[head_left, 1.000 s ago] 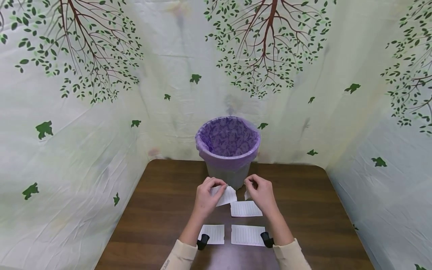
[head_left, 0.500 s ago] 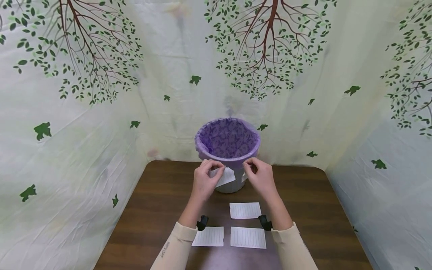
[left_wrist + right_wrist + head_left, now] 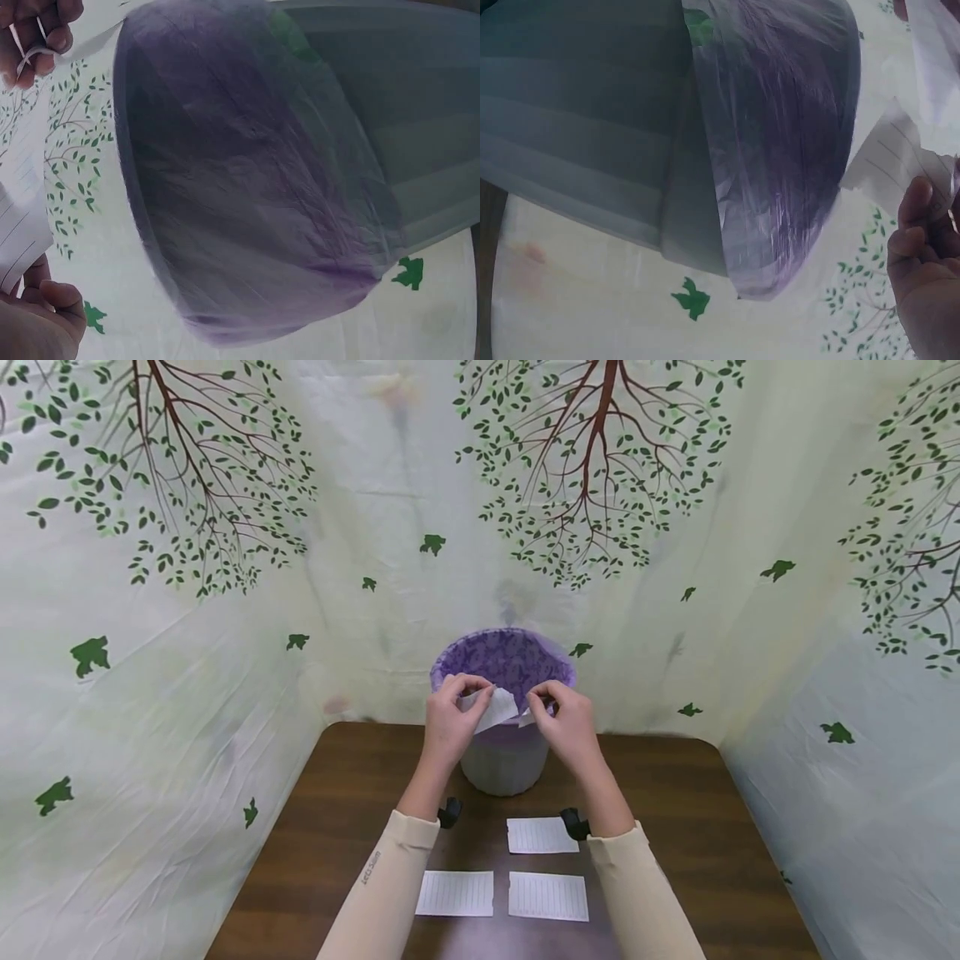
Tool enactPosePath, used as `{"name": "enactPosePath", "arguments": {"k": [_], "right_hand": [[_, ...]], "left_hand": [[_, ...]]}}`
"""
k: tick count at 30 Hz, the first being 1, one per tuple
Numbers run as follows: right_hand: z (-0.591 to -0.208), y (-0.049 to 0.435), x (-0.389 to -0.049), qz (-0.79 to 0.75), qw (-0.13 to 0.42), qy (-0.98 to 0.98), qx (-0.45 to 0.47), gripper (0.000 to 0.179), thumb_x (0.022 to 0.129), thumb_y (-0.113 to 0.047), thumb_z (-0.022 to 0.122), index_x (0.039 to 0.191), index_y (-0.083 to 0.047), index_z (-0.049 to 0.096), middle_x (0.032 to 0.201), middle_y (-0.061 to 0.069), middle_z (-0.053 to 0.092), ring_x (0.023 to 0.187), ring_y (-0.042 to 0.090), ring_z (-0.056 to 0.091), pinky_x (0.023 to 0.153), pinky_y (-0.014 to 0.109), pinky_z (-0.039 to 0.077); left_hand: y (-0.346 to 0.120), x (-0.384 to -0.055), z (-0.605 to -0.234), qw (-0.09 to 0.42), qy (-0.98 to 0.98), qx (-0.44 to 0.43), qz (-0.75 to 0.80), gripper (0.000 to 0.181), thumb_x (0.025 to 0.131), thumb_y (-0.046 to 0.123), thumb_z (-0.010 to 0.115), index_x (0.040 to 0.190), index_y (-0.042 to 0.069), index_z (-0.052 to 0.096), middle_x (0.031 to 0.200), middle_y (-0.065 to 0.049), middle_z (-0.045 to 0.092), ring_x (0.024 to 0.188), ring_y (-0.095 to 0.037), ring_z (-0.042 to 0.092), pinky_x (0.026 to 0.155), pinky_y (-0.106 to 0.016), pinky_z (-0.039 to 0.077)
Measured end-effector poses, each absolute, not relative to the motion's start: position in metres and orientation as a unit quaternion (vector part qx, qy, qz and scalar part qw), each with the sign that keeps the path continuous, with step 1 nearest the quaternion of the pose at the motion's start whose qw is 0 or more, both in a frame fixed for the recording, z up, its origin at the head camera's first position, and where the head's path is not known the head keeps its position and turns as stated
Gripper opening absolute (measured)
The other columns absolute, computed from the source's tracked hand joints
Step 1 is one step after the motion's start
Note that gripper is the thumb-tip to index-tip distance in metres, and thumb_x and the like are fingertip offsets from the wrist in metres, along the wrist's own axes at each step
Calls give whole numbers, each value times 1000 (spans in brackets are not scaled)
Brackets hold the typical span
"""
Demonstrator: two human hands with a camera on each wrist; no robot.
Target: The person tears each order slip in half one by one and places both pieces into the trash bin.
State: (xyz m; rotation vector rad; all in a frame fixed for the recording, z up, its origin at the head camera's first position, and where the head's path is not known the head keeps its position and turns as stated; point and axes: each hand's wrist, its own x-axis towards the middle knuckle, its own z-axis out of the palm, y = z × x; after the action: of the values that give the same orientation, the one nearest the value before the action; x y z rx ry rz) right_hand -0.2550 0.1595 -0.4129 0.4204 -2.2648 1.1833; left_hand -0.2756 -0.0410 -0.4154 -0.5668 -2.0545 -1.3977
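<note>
My left hand pinches a piece of lined white paper over the near rim of the trash can. A smaller torn paper piece hangs from my right hand, held between thumb and fingers at the rim's right side. Both papers overlap the can's opening in the head view. A purple patterned bag lines the can and folds down over its outside. In the left wrist view the lined sheet shows beside the bag-covered rim.
Three lined paper pieces lie on the dark wooden table: one at the near left, one at the near right, and one farther back. Behind the can hangs a leaf-and-tree printed cloth.
Both hands have moved forward and up from above the table to the can's rim, carrying their paper pieces. The three pieces on the table stay where they were.
</note>
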Motion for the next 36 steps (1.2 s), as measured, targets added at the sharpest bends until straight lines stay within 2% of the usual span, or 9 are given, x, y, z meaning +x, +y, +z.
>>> {"name": "enactPosePath", "arguments": {"k": [6, 15, 22, 27, 32, 36], "right_hand": [[-411, 155, -266, 426, 267, -851, 149, 10, 102, -12, 69, 97, -5, 75, 91, 9, 75, 75, 20, 63, 69, 29, 49], [-418, 156, -278, 421, 257, -858, 139, 9, 101, -13, 69, 98, -7, 75, 93, 9, 76, 79, 22, 66, 71, 30, 50], [-423, 157, -283, 427, 247, -859, 139, 10, 101, -14, 71, 104, -7, 77, 99, 10, 77, 86, 24, 69, 74, 40, 56], [-428, 157, -285, 430, 250, -856, 145, 13, 100, -13, 71, 108, -6, 78, 102, 9, 76, 86, 23, 68, 72, 34, 53], [-431, 157, -285, 431, 250, -855, 144, 14, 100, -12, 71, 111, -6, 78, 106, 9, 76, 85, 21, 66, 72, 32, 50], [-432, 158, -284, 431, 247, -856, 142, 14, 100, -12, 72, 111, -8, 78, 106, 9, 75, 85, 21, 67, 71, 31, 49]], "left_hand": [[-36, -293, -409, 287, -771, -201, -532, 7, 99, 15, 76, 100, 8, 78, 96, -8, 77, 94, -23, 65, 80, -28, 52], [-32, -319, -417, 299, -783, -170, -518, 9, 98, 15, 78, 100, 7, 79, 97, -9, 80, 96, -29, 67, 84, -40, 54], [-28, -329, -424, 278, -794, -150, -520, 11, 98, 20, 78, 102, 9, 79, 100, -8, 80, 100, -29, 68, 88, -45, 54], [-28, -333, -428, 256, -801, -147, -521, 16, 99, 21, 77, 109, 8, 79, 107, -8, 79, 104, -29, 66, 91, -44, 53], [-28, -334, -430, 249, -803, -153, -519, 21, 99, 17, 76, 116, 3, 77, 106, -10, 77, 99, -30, 63, 86, -40, 50], [-29, -332, -430, 247, -807, -152, -514, 20, 99, 20, 76, 115, 8, 77, 105, -8, 76, 97, -26, 62, 84, -33, 47]]}}
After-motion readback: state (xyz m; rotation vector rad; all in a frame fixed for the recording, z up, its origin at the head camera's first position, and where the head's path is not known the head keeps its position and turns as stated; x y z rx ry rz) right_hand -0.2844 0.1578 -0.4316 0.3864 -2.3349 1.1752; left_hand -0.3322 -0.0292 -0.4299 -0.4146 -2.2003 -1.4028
